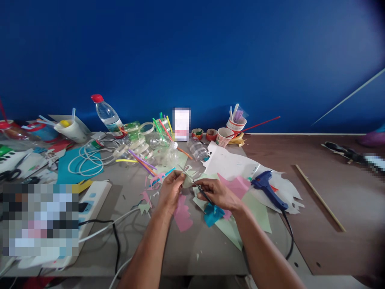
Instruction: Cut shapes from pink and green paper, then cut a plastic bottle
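Observation:
My right hand [215,192] is closed on the dark handles of a pair of scissors [202,192], whose metal blades point up and to the left. In my left hand [172,188] the fingers pinch a small piece of pale green paper [188,181] beside the blades. Cut pink paper [183,214] lies below my hands on the table, and a blue paper scrap [213,215] rests under my right hand. A larger sheet of pale green paper [231,230] spreads beneath my right wrist.
A blue glue gun [269,190] with a black cord lies on white paper at right, near a wooden stick [319,197]. Behind stand paper cups [225,137], clear plastic bottles [108,116] and straws [162,130]. A white power strip [94,200] with cables sits at left.

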`<state>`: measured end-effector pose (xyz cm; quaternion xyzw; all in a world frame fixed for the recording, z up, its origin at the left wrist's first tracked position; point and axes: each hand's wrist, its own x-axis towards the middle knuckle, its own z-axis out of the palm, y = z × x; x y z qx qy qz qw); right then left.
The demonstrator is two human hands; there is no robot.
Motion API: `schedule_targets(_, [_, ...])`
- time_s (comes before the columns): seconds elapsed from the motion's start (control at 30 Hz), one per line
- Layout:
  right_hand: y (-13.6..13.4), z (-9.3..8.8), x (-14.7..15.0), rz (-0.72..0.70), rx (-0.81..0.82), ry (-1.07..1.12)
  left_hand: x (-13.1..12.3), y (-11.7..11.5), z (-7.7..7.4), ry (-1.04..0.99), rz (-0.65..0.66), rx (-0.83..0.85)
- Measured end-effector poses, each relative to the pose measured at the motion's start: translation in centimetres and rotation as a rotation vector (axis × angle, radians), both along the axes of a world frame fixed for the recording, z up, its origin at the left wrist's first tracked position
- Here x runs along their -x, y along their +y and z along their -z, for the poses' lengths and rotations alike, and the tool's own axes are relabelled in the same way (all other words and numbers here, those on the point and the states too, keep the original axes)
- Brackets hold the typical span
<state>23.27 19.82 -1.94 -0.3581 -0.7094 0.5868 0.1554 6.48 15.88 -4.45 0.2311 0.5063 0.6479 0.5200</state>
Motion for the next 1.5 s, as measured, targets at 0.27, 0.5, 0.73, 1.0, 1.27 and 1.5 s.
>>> schedule_targets(0.27, [0.1,0.4,0.0,0.045,-0.030,0.013,-0.3,-0.4,-0.9,-0.113,0.075,-0.037])
schedule_targets(0.5, [-0.1,0.0,0.1,0.026,-0.002,0.041,-0.2,-0.4,-1.0,-0.214,0.110,-0.035])
schedule_targets(0.73, [-0.2,-0.3,0.0,-0.007,0.031,0.085,-0.1,-0.5,-1.3,-0.308,0.142,-0.039])
schedule_targets(1.0, [0.5,-0.3,-1.2,-0.133,0.093,0.098,0.3,-0.7,-1.6,-0.335,0.250,0.058])
schedule_targets(1.27, [0.7,-0.2,-1.1,-0.111,0.092,0.059,0.2,-1.0,-2.0,-0.318,0.295,0.088])
schedule_targets(1.5, [0.4,-0.4,-0.7,-0.077,0.083,0.053,-0.5,-1.1,-2.1,-0.215,0.251,0.026])
